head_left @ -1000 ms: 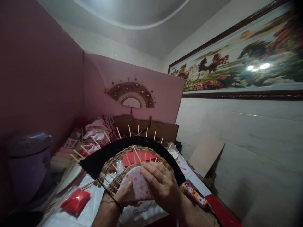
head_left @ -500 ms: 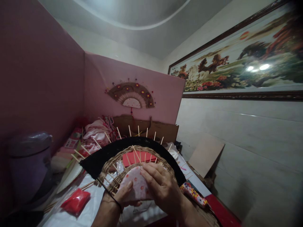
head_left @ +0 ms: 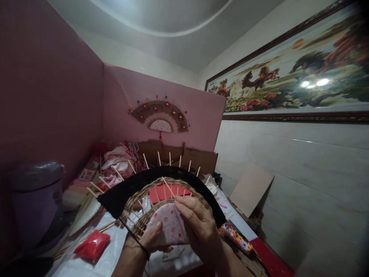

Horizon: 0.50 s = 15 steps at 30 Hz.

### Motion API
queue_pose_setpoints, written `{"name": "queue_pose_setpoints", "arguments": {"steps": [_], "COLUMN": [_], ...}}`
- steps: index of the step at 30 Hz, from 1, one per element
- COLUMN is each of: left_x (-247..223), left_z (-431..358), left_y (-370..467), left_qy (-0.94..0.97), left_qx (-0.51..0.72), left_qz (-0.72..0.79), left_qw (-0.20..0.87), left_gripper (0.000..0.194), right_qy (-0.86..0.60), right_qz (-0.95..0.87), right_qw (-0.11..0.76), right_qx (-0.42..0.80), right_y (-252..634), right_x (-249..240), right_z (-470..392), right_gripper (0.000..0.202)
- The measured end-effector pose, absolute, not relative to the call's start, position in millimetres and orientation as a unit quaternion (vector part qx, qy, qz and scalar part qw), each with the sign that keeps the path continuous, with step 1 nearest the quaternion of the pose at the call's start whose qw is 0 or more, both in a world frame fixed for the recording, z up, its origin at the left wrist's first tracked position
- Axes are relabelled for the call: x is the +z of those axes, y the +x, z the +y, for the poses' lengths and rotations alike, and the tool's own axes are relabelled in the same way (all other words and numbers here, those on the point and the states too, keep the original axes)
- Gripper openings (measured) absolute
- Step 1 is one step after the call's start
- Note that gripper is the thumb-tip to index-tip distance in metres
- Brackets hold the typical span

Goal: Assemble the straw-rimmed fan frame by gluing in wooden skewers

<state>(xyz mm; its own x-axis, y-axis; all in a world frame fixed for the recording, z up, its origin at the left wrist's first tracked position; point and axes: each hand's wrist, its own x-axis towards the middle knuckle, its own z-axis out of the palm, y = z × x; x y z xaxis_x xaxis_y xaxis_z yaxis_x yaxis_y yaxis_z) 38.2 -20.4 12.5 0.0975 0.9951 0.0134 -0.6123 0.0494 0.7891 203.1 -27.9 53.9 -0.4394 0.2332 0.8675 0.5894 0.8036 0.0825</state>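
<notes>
A half-round fan (head_left: pixel 152 175) of thin sticks spreads before me, with a black cloth band and woven brown cord on it. At its base sits a white cloth patch (head_left: pixel 170 231) with red-orange spots. My left hand (head_left: pixel 150 240) grips the fan's base from the lower left, its thumb on the patch. My right hand (head_left: pixel 198 225) is closed at the patch's upper right edge, pinching a thin wooden stick (head_left: pixel 168 187) that slants up to the left. Its lower end is hidden by my fingers.
A red packet (head_left: pixel 92 245) lies on the white table cover at lower left. Red paper (head_left: pixel 168 192) shows behind the fan's ribs. A finished fan (head_left: pixel 161 115) hangs on the pink panel. At left stands a bin (head_left: pixel 36 207); pink cloth (head_left: pixel 119 159) is heaped behind.
My right hand's fingers have drawn together around the stick, and the stick leans further. More of the spotted patch shows. My left hand and the fan have barely moved.
</notes>
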Motion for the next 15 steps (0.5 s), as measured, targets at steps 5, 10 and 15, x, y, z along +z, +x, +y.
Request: {"name": "queue_pose_setpoints", "arguments": {"steps": [5, 10, 15], "left_x": [20.8, 27.2, 28.0], "left_z": [-23.1, -32.5, -32.8], "left_y": [39.6, 38.2, 38.0], "left_qy": [0.341, 0.347, 0.347], "left_qx": [0.601, 0.604, 0.608], "left_qz": [0.297, 0.304, 0.308], "left_qw": [0.659, 0.65, 0.644], "left_gripper": [0.066, 0.062, 0.07], "right_qy": [-0.237, -0.244, -0.234], "right_qz": [-0.824, -0.829, -0.838], "right_qw": [0.466, 0.448, 0.43], "right_qx": [-0.219, -0.229, -0.242], "right_y": [202.2, 200.5, 200.8], "right_x": [54.5, 57.2, 57.0], "right_z": [-28.2, -31.0, -28.8], "right_gripper": [0.042, 0.041, 0.038]}}
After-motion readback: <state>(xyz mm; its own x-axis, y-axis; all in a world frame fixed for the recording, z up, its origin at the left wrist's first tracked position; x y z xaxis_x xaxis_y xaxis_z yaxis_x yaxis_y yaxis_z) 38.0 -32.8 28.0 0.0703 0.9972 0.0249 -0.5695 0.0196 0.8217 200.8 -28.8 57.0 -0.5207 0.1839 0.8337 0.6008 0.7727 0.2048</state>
